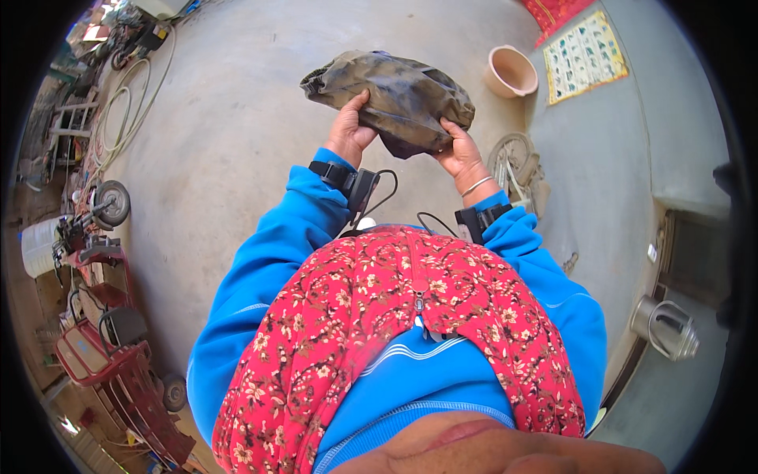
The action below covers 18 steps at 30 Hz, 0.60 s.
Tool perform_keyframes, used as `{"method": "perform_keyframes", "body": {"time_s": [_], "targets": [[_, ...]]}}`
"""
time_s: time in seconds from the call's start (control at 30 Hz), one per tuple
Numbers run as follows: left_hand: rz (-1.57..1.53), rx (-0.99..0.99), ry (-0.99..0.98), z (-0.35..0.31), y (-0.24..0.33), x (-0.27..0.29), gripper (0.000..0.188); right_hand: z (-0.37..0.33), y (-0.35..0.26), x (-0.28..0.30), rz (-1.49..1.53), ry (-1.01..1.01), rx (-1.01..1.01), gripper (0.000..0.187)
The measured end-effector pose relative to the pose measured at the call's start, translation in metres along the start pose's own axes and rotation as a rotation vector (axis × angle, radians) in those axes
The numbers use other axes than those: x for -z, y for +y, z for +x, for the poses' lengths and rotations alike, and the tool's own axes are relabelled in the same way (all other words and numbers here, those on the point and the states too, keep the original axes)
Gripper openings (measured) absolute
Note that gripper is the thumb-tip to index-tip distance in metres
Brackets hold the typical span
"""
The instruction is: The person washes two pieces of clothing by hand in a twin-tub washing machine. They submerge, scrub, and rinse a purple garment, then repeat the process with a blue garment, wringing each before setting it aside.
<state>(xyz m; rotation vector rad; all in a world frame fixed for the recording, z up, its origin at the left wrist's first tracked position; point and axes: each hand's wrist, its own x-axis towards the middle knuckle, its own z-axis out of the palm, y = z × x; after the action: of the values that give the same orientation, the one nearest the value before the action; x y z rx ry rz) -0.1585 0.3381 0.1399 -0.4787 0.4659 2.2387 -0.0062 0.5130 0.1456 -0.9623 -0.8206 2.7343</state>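
Observation:
Held out in front of me is a bunched olive-brown cloth piece (403, 95) with darker patches. A gathered, cuff-like edge shows at its left end; its exact kind I cannot make out. My left hand (351, 130) grips its near edge left of the middle, thumb on top and the other fingers partly hidden beneath. At the near right corner, my right hand (460, 154) pinches the cloth, thumb on top and fingers mostly underneath. The cloth is raised above the concrete floor, and its underside is hidden.
A pinkish basin (511, 73) stands by the right wall, with a bicycle (515, 170) nearer me. Along the left are a coiled hose (122, 118), a red three-wheeled vehicle (118, 371) and a white drum (39, 246). A metal pail (663, 325) is at the right.

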Motion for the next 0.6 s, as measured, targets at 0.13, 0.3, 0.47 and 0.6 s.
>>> {"method": "perform_keyframes", "body": {"time_s": [0.13,0.3,0.47,0.6], "targets": [[-0.093,-0.081,0.162,0.038,0.057,0.008,0.033,0.048,-0.040,-0.035,-0.624,0.262,0.206,0.047],[0.017,-0.200,0.160,0.043,0.091,-0.012,0.035,0.081,-0.126,-0.127,-1.293,0.196,1.818,0.069],[1.115,-0.613,-0.121,0.052,0.086,-0.029,0.042,0.172,0.003,-0.078,-1.913,-0.420,0.334,0.072],[0.693,-0.529,0.194,0.069,0.146,-0.040,0.051,0.235,-0.036,-0.011,-2.095,-0.187,0.085,0.071]]}}
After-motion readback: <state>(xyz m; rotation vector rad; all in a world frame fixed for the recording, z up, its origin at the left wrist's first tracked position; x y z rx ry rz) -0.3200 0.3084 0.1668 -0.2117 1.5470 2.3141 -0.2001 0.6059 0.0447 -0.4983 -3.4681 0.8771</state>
